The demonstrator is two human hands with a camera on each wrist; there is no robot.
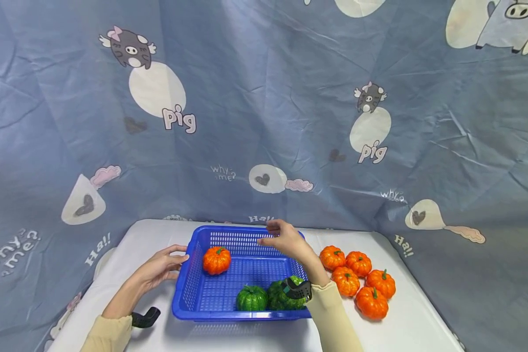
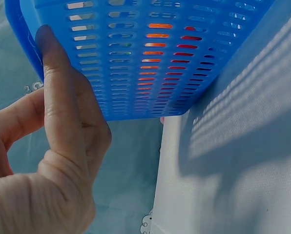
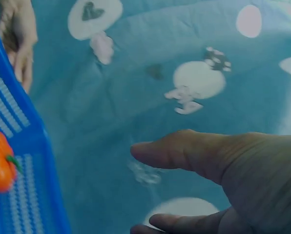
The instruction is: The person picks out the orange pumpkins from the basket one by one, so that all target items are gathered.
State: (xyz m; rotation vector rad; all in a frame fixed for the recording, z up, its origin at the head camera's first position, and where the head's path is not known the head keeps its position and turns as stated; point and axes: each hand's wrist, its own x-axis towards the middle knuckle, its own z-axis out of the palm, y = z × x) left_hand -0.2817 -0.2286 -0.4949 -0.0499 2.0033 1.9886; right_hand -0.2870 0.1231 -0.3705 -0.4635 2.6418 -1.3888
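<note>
A blue plastic basket with slotted walls stands on the white table. My left hand is at its left side, fingers lightly bent and fingertips right at the rim; in the left wrist view the hand lies along the outer wall. My right hand hovers over the basket's back right part, thumb and fingers apart with nothing between them. Inside the basket, an orange pumpkin sits at the back left. Green pumpkins lie at the front right, partly hidden by the right wrist.
Several orange pumpkins are grouped on the table to the right of the basket. A blue-grey cloth with printed pigs hangs behind and around the white table. Black bands are on both wrists.
</note>
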